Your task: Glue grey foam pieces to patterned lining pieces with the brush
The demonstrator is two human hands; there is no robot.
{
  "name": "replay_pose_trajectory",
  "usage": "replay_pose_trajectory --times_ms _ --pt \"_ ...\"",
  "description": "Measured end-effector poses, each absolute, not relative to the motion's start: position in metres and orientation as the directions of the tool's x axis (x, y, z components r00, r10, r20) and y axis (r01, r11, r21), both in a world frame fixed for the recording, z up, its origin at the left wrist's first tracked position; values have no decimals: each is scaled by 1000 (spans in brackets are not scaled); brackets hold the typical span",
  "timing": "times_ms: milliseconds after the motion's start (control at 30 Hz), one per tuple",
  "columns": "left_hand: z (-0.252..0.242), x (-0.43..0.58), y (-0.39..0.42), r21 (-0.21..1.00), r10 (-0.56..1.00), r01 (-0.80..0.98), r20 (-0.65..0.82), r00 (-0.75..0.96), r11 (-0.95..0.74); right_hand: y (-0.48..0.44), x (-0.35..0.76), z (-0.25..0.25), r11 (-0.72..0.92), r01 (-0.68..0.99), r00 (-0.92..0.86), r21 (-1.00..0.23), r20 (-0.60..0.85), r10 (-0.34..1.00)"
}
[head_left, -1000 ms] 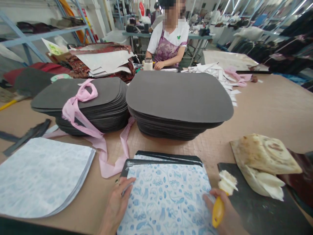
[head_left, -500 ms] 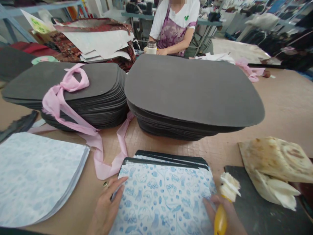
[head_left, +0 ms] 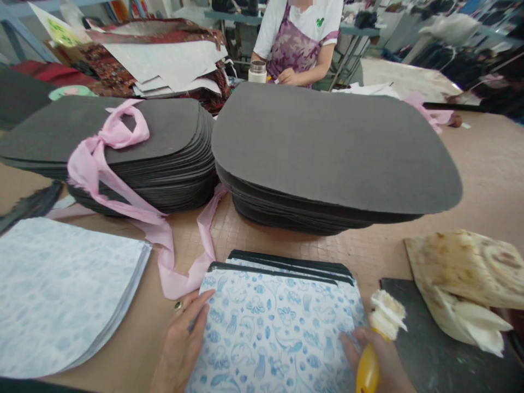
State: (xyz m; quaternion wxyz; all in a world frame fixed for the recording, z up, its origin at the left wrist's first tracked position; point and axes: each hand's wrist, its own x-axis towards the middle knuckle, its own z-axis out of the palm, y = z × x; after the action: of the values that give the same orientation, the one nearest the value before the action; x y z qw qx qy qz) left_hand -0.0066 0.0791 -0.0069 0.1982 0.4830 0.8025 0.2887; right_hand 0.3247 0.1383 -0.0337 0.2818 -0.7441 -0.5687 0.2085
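Note:
In front of me lies a panel with blue sea-creature print on white and a black strip along its far edge. More dark-edged panels peek out beneath it. My left hand, with a ring on it, grips the panel's left edge between thumb and fingers. My right hand is closed round a yellow-handled brush, its bristle end clotted with white stuff and pointing up. Fingertips of this hand also rest on the panel's right side.
Tall stacks of dark grey rounded sheets stand beyond, the left stack tied with pink ribbon. Printed sheets lie left. At right, a stained bag-like wrapping sits on a dark board. A co-worker stands opposite.
The view has shifted slightly, and both my hands keep their places on the panel. The co-worker's hand has moved away from the jar.

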Motion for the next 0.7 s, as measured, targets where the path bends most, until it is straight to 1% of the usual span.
replay_pose_trajectory --times_ms 100,267,500,600,700 --pt "-9 -7 80 657 886 651 -56 -460 380 137 317 -26 -173 748 238 -640 17 971" --pt "-2 -6 86 676 879 638 -29 -476 367 135 318 -22 -174 774 213 -609 -8 977" --pt "6 1 90 672 898 664 -3 -441 328 159 338 -40 -210 727 202 -654 -87 975" --pt "7 10 88 670 912 667 -38 -408 326 163 353 -37 -172 736 134 -654 -108 985" --pt "8 17 86 677 904 644 -72 -422 355 163 360 -29 -163 737 103 -655 -129 986"
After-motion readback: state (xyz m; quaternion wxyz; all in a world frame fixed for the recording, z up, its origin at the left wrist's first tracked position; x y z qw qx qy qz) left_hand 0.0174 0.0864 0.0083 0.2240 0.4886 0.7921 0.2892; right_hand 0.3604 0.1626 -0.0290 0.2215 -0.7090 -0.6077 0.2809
